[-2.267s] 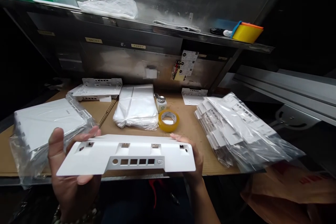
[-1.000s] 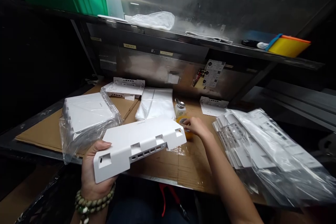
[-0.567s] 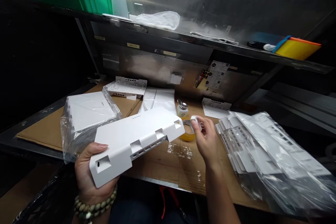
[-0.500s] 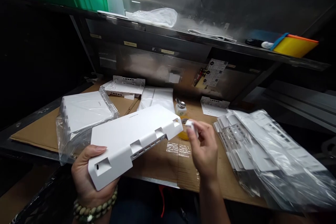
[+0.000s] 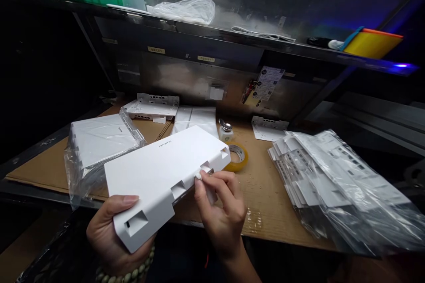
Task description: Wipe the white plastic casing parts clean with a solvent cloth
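Observation:
My left hand [image 5: 111, 230] grips the near left end of a white plastic HUAWEI housing [image 5: 156, 159], thumb on top and fingers beneath. The housing is tilted above the table, its notched edge with a row of ports facing me. My right hand [image 5: 222, 210] is closed in a pinch at that edge, between two notches. A small white wad [image 5: 198, 176], like folded cloth, shows at its fingertips against the housing; most of it is hidden by the fingers. Just beyond the housing's right end lie a roll of yellow tape [image 5: 244, 159] and a small pump bottle [image 5: 226, 131] with a metal top.
Bagged white housings [image 5: 99, 139] lie at left, and a stack of bagged white panels [image 5: 318, 172] at right. White brackets [image 5: 154, 105] and flat plastic bags [image 5: 194, 119] sit at the back. A shelf [image 5: 229, 31] with a yellow box [image 5: 373, 43] crosses above the cardboard-covered table [image 5: 275, 212].
My right hand has moved left and down with the white wad, from beside the housing's right end onto its port edge. The tape roll is now uncovered. The housing has shifted slightly left.

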